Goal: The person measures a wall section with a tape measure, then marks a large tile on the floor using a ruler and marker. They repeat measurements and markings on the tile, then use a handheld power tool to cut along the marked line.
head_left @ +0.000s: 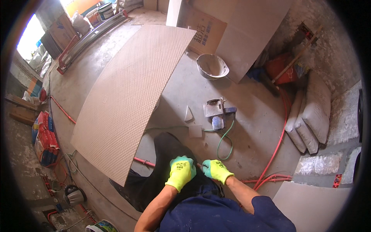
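Observation:
My left hand [181, 171], in a yellow-green glove, is closed over my dark trouser leg [166, 150]. Beside it my right hand [217, 170], gloved alike, has its fingers curled toward the left. A small reddish-brown piece shows between the hands, at the right fingertips; what it is I cannot make out. To the left a large beige tile [127, 85] with a gridded back slants above the floor, its near corner close to my leg. Beyond my hands lies a handheld power cutter [218, 114] with a green cord, near a square tile offcut [195, 131] and a triangular shard [188, 113].
A whitish bowl [212, 66] stands beyond the cutter, by a large leaning board [247, 34]. Grey sacks [315, 110] rest against the right wall, with red pipes [279, 149] along the floor. A long rail cutter [91, 40] lies far left; a red-blue bag [45, 139] sits nearer.

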`<state>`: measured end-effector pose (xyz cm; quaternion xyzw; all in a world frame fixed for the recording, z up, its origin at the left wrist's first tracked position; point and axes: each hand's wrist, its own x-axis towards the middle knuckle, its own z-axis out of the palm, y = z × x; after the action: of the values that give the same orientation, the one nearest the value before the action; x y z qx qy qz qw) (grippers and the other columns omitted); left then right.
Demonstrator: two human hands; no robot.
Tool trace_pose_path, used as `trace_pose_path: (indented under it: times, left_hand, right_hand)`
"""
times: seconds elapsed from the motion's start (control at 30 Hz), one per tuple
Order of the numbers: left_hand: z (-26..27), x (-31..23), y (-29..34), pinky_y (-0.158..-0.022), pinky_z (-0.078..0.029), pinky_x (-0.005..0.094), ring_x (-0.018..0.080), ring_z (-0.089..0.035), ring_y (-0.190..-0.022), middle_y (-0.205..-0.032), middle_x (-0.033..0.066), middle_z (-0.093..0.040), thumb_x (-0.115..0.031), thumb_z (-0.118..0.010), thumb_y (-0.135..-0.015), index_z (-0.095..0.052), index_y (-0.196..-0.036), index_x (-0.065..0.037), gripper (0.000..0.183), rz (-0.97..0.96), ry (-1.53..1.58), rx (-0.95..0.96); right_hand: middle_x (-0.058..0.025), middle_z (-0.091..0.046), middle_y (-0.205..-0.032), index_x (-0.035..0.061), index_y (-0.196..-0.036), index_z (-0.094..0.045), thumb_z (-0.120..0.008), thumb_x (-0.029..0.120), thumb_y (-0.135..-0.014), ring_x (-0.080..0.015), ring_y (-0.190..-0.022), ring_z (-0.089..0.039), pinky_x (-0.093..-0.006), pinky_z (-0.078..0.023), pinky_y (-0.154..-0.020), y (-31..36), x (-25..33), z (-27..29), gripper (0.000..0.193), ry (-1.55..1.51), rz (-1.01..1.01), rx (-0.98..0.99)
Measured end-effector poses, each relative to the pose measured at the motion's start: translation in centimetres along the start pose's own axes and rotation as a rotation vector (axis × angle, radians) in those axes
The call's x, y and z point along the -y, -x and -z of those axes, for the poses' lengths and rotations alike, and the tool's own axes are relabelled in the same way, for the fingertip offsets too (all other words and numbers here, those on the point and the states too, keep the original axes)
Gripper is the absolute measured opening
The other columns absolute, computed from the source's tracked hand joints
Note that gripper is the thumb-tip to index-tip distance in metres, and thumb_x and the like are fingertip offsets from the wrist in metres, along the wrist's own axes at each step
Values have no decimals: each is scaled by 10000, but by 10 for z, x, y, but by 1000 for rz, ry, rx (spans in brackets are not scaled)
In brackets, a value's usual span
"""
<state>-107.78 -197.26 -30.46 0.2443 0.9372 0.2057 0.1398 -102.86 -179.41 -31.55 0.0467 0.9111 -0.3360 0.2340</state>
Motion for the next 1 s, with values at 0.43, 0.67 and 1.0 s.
trace_pose_path:
  times: [0.43,0.67,1.0]
  left_hand:
    - [-16,-20,-10,-712,-531,450,312,-701,-809,-863,131,-722,-252,-650,-781,-756,-831,-110,184,7,-176,201]
    - [-16,2,-7,-744,-525,486,375,-669,-822,-866,178,-703,-240,-653,-752,-722,-851,-71,208,-83,32,157]
    - [-4,-20,-11,-701,-538,445,310,-705,-803,-849,133,-728,-301,-636,-829,-759,-839,-105,232,66,-212,209]
  right_hand:
    - [-227,-665,-849,62,-881,-684,-582,190,-872,-446,-823,-642,-514,-510,-694,2,-18,-22,163,-40,1,-255]
    - [-236,-655,-813,68,-845,-670,-588,197,-853,-459,-794,-633,-531,-495,-678,-2,-10,-30,154,-91,-17,-299]
    - [-215,-674,-824,81,-837,-709,-614,262,-849,-439,-805,-652,-514,-506,-692,6,-15,-38,205,-257,-110,-364]
